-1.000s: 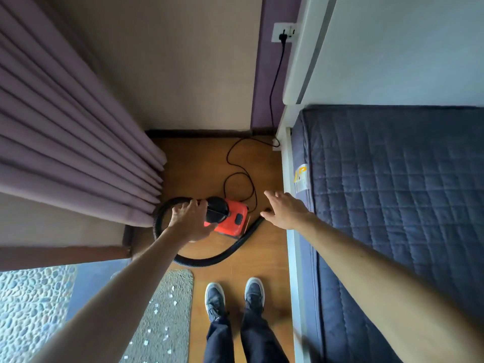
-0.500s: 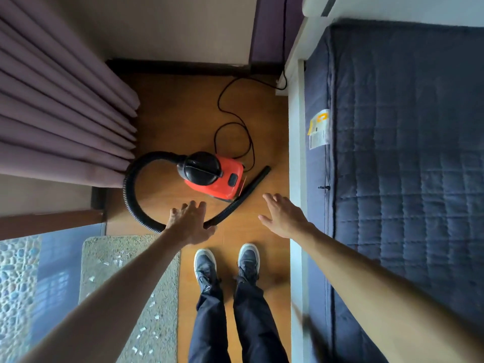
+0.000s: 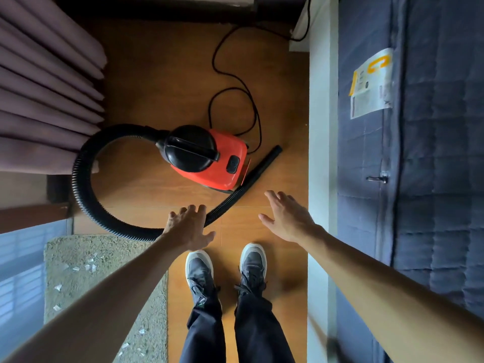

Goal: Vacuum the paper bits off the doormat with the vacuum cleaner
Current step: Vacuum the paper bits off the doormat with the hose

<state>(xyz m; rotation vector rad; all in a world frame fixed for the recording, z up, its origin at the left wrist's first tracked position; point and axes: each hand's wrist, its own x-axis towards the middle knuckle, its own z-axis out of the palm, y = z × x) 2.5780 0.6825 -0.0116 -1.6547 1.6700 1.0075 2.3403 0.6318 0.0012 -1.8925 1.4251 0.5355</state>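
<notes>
The vacuum cleaner [image 3: 209, 158] sits on the wooden floor [image 3: 157, 87] in the lane between the curtain [image 3: 47, 87] and the bed [image 3: 432, 205]. Its cord [image 3: 251, 106] trails toward the far wall, probably to a socket outside the view, which would explain why the machine is parked here and not on the mat.

The ribbed hose [image 3: 81, 179] leaves the black front, loops left and returns along the near side of the body. It ends in the nozzle [image 3: 264, 163], which lies flat on the floor just right of the red casing.

The doormat [image 3: 110, 305] lies at the lower left, beside the left shoe [image 3: 199, 273] and near the bottom of the hose loop. White paper bits [image 3: 91, 267] are scattered across it, so no cleaning appears done yet.

The 2 hands reach down, both empty. The left grip [image 3: 190, 226] is wide, with its fingers spread over the hose where it passes nearest the feet; whether it touches the hose, I cannot tell. The right grip [image 3: 285, 221] is also wide, palm down over bare floor, near the nozzle but apart from it.

I judge this as a reach for the hose, since the nozzle points away from the mat and must swing left.
</notes>
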